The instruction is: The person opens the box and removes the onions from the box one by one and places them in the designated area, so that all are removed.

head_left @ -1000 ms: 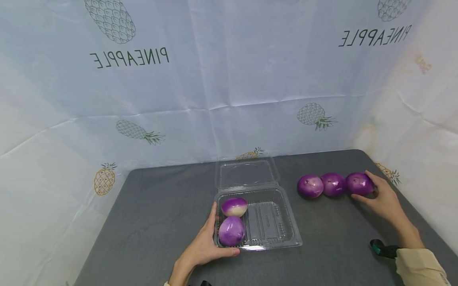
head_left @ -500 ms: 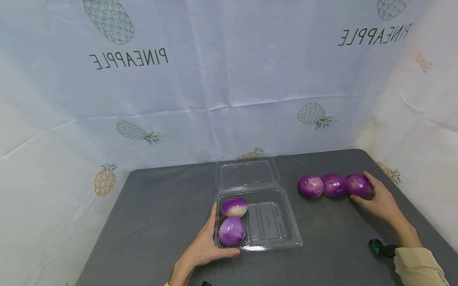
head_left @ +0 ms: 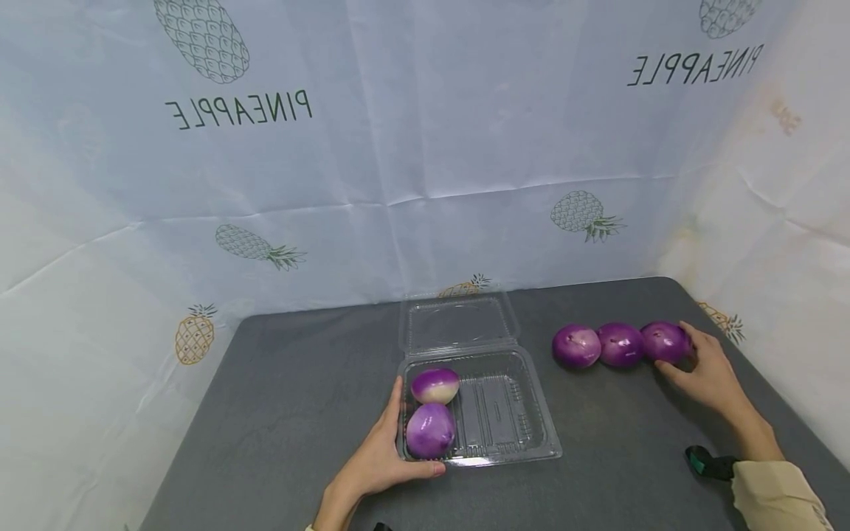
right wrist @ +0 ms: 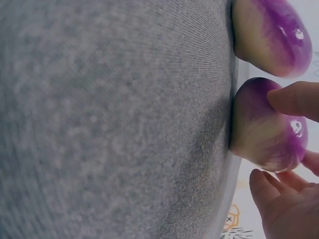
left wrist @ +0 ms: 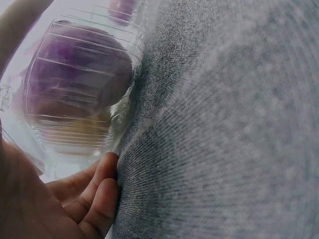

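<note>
Three purple vegetables (head_left: 620, 344) lie in a close row, right of the clear container (head_left: 494, 405); our right hand (head_left: 713, 380), the nearer, has thumb and fingertips narrowed on the endmost vegetable (head_left: 665, 342), whose longer axis seems to run along the row; our left hand (head_left: 384, 451) spreads wide round the container's near-left corner; we see grey tabletop (head_left: 319, 383) between.

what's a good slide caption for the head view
Left hand against a clear container holding two glossy purple objects; right hand around the rightmost of three more on the table.
</note>
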